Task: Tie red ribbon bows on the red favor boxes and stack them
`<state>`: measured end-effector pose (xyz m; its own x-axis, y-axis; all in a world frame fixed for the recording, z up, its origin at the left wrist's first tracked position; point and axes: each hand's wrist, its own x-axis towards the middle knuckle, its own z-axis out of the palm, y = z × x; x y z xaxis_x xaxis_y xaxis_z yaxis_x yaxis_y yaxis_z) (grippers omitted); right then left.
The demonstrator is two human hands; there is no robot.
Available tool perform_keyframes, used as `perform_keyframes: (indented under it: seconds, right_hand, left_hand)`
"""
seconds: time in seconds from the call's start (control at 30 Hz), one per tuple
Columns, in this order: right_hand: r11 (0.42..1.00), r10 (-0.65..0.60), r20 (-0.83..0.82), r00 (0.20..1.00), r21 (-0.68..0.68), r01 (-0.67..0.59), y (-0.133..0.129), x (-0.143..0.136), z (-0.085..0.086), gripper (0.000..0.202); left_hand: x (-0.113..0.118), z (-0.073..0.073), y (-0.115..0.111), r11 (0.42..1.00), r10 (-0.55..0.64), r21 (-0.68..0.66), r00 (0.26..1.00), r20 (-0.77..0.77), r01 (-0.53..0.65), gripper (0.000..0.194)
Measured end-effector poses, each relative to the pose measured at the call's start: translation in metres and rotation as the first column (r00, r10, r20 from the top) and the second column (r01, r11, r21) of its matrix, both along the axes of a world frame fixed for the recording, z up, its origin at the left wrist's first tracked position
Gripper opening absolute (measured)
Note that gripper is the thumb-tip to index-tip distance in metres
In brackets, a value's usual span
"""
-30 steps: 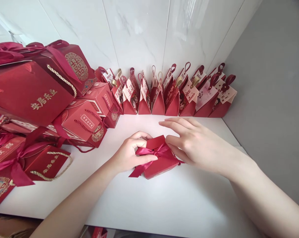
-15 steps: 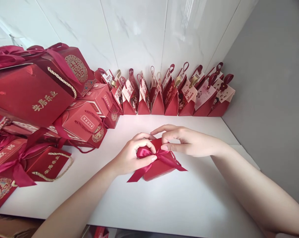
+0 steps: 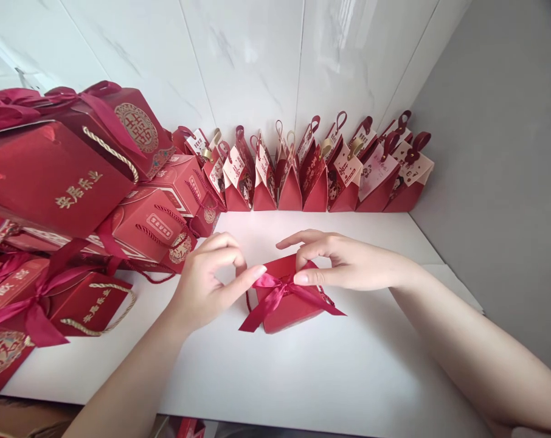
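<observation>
A small red gift box (image 3: 287, 316) rests on the white tabletop, with a shiny crimson ribbon (image 3: 272, 303) tied in a bow over it. Twisted red cord handles show at its sides. My right hand (image 3: 343, 261) pinches the bow's right loop between thumb and bent index finger, its other fingers reaching over the box. On the left, my left hand (image 3: 211, 277) has its thumb and fingers apart. Its thumb tip is beside the bow's left loop; whether it touches the ribbon I cannot tell. Both ribbon tails hang over the front of the box.
Red boxes (image 3: 56, 176) with gold lettering, cord handles and ribbons are stacked at the left. A row of small peaked red boxes (image 3: 290, 193) with loop handles stands along the tiled wall (image 3: 248, 61). A grey panel (image 3: 494, 152) borders the right side.
My left hand has let go of the bow and drawn back to the left, its fingers spreading and uncovering the left loop. My right hand has stayed nearly in place at the right loop.
</observation>
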<state>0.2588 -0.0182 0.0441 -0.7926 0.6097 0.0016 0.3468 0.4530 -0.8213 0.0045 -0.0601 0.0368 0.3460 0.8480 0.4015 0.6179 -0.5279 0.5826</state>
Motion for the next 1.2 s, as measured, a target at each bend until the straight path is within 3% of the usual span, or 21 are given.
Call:
perform_keyframes:
  seconds: [0.13, 0.27, 0.37, 0.5, 0.77, 1.2]
  right_hand:
    - [0.997, 0.023, -0.002, 1.0, 0.079, -0.022, -0.003, -0.003, -0.002, 0.02]
    - [0.993, 0.024, 0.011, 1.0, 0.116, -0.025, -0.005, -0.002, 0.0, 0.011]
    - [0.99, 0.021, 0.037, 0.999, 0.139, -0.025, -0.008, -0.004, 0.002, 0.011]
    - [0.986, -0.008, 0.027, 1.0, 0.165, 0.003, -0.012, -0.009, -0.001, 0.02]
    - [0.983, -0.014, -0.007, 1.0, 0.185, 0.015, -0.009, -0.009, -0.004, 0.013]
    - [0.995, -0.074, -0.068, 0.995, 0.061, 0.078, 0.001, -0.011, -0.015, 0.01]
  left_hand:
    - [0.011, 0.0, -0.017, 0.998, -0.032, 0.04, 0.985, -0.171, 0.039, 0.02]
    - [0.024, -0.01, -0.025, 0.998, 0.05, -0.02, 0.963, -0.264, -0.058, 0.019]
    - [0.023, -0.01, -0.023, 0.989, 0.05, -0.121, 0.968, -0.244, -0.081, 0.018]
    - [0.018, -0.006, -0.017, 0.974, -0.02, -0.226, 0.982, -0.19, -0.024, 0.012]
    - [0.016, -0.012, -0.009, 0.958, -0.017, -0.286, 0.989, -0.146, -0.026, 0.014]
    - [0.016, -0.014, -0.005, 0.952, -0.043, -0.307, 0.996, -0.075, 0.018, 0.016]
